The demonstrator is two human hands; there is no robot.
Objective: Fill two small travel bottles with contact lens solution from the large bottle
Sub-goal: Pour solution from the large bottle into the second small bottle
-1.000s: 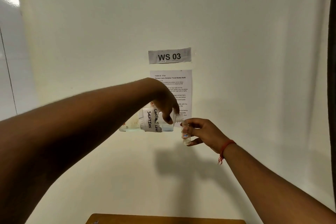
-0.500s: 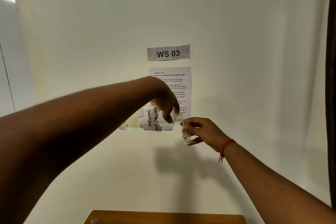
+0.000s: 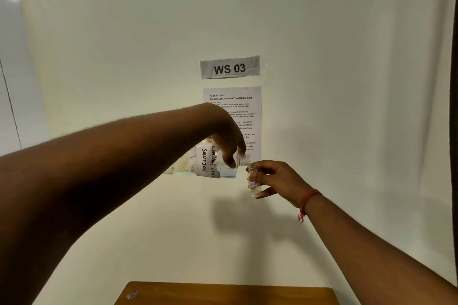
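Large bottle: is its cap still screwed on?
No, the large bottle lies tipped sideways in the left hand with its threaded neck bare.

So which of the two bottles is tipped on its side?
The large bottle with the handwritten label, gripped by the left hand; the small bottle in the right hand stands upright.

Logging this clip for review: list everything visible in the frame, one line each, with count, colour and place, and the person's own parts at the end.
large bottle: 1, clear with white handwritten label, tipped sideways at centre, uncapped neck at the small bottle's mouth
small travel bottle: 1, clear with small red-and-blue sticker, upright, right of the large bottle
WS 03 sign: 1, grey, on wall
instruction sheet: 1, white, below the sign
table: 1, brown wood, bottom edge
thread bracelet: 1, red, right wrist
left hand: grips large bottle
right hand: holds small travel bottle
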